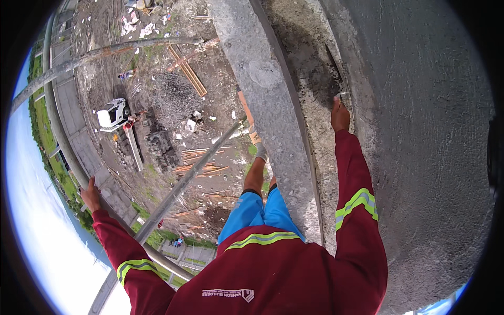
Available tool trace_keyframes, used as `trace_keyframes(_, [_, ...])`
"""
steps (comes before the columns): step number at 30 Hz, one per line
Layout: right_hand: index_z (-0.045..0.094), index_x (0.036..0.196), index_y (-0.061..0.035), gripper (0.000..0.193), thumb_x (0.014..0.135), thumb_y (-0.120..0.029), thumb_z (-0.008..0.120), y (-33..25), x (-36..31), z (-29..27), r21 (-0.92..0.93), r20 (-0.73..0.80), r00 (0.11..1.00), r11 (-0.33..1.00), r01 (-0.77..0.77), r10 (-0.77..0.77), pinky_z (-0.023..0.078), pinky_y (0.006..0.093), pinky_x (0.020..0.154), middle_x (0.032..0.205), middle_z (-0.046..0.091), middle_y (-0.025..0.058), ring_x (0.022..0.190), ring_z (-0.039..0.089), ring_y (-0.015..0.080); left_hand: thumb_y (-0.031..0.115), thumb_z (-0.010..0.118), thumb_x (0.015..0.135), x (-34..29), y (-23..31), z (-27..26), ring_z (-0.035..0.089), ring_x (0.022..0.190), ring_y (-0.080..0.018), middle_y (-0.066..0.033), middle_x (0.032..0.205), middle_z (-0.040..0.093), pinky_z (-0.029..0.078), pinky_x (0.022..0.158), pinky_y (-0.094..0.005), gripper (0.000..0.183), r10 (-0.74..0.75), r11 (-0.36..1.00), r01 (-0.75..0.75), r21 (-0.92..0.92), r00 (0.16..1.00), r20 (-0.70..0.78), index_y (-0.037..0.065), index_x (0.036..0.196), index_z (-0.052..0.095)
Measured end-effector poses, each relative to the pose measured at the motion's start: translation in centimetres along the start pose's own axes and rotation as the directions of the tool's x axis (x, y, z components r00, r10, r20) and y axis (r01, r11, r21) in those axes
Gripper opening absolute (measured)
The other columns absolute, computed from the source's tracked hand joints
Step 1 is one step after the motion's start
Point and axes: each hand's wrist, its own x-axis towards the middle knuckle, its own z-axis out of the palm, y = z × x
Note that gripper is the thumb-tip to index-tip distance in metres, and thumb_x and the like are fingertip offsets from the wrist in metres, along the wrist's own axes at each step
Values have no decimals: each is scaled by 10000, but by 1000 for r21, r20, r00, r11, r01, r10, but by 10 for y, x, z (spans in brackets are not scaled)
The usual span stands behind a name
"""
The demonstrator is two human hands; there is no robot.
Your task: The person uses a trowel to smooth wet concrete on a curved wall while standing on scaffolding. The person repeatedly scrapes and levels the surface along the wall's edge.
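Note:
My left hand (91, 196) is closed on a grey scaffold pipe (64, 134) at the left, its arm stretched out. At the right, my right hand (340, 115) is closed around the handle end of what looks like a trowel (334, 64). Its thin dark blade shows nearly edge-on, close to the wall side of a concrete channel (310, 68) with a dark, damp-looking bottom. Beside that hand rises a broad grey plastered wall (425, 105). My legs, in blue shorts (247, 212), are beside a rough concrete ledge (262, 73).
A diagonal pipe (186, 181) and an upper curved pipe (105, 51) cross the open drop on the left. Far below lie a white truck (112, 114), a gravel heap (178, 94), stacked blocks (160, 147) and timber planks (187, 71). A person (129, 124) stands near the truck.

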Motion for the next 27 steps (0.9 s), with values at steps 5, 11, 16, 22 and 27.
trace_keyframes(5, [638,971,29,676,995,-531,258,-14,15,2,180,-270,962,979,99,-48,442,528,753,883,633,303,830,603,461,363,727,771,6,-7,-1,505,460,-141,-42,591,516,412,450,-281,419,-14,1000,14,28,1000,-6,-13,896,592])
trace_keyframes(11, [620,986,46,661,994,-517,274,-31,22,6,320,2,993,941,-110,115,429,547,761,879,628,305,871,599,465,355,725,790,4,-6,0,493,456,-127,-34,586,503,396,436,-277,384,-7,999,8,39,1000,-11,-2,853,597])
trace_keyframes(16, [621,937,50,627,992,-497,319,-50,35,7,-8,-44,999,1000,-5,4,451,548,722,834,639,296,805,615,473,349,729,790,3,-5,2,464,455,-117,-24,592,500,401,462,-265,385,5,1000,-5,13,1000,-17,0,868,584])
trace_keyframes(22, [630,903,49,654,992,-506,296,-68,48,7,71,-237,970,995,65,-46,464,548,738,854,642,305,812,618,477,341,731,784,4,-7,2,469,457,-114,-26,592,498,392,444,-259,410,-6,1000,6,2,999,-45,-9,926,571])
trace_keyframes(27, [625,918,53,660,990,-513,295,-78,56,11,142,-161,986,987,70,-46,464,545,756,857,643,302,822,612,487,340,724,789,6,-5,0,474,463,-116,-26,594,498,395,452,-258,416,-62,998,62,12,998,0,-13,947,571])
